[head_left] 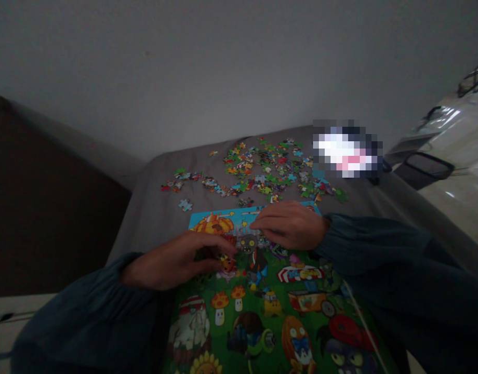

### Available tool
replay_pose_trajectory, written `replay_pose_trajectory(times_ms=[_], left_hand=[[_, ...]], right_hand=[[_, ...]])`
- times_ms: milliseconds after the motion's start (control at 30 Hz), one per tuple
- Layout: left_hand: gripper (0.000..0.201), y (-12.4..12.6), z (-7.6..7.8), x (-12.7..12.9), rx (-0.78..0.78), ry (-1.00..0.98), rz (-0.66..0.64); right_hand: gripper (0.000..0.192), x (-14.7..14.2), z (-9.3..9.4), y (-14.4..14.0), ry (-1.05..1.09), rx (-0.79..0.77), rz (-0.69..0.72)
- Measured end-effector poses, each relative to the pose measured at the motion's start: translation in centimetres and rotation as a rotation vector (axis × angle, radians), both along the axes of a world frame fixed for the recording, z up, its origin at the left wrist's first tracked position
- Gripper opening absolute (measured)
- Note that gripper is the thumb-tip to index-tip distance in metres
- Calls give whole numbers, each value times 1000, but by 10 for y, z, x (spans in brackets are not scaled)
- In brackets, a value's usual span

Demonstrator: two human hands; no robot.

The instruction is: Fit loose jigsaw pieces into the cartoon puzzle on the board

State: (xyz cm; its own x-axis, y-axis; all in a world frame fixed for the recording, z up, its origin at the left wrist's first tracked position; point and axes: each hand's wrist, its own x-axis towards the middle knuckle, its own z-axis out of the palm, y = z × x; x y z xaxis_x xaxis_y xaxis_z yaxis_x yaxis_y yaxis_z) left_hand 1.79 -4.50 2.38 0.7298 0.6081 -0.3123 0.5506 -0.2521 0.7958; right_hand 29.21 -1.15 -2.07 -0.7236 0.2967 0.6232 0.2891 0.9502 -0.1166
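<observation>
A colourful cartoon puzzle sheet lies before me, with a blue sky along its far edge and green ground nearer me. My left hand rests over its left side, thumb and fingers curved but apart around a small red-orange printed figure. Over the upper right part, my right hand has its fingers pressed together, tips pointing left at the sky area. Whatever may be between those tips is hidden or too small to make out. Loose jigsaw pieces are scattered just beyond the sheet.
Everything lies on a grey cloth-covered surface against a pale wall. A lit, pixelated device stands at the back right beside the pieces. One light-blue piece lies apart on the left. A dark brown panel is at far left.
</observation>
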Motion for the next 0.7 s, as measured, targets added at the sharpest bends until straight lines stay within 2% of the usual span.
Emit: replay_pose_trajectory(times_ms=[300, 500, 700], left_hand=[[24, 8, -6, -1, 49, -92, 95], [17, 7, -6, 2, -65, -274, 132], [21, 9, -16, 1, -81, -340, 278]], right_hand=[[20, 1, -1, 0, -37, -38, 2], [21, 2, -3, 1, -44, -77, 19], [23, 2, -4, 0, -41, -85, 6]])
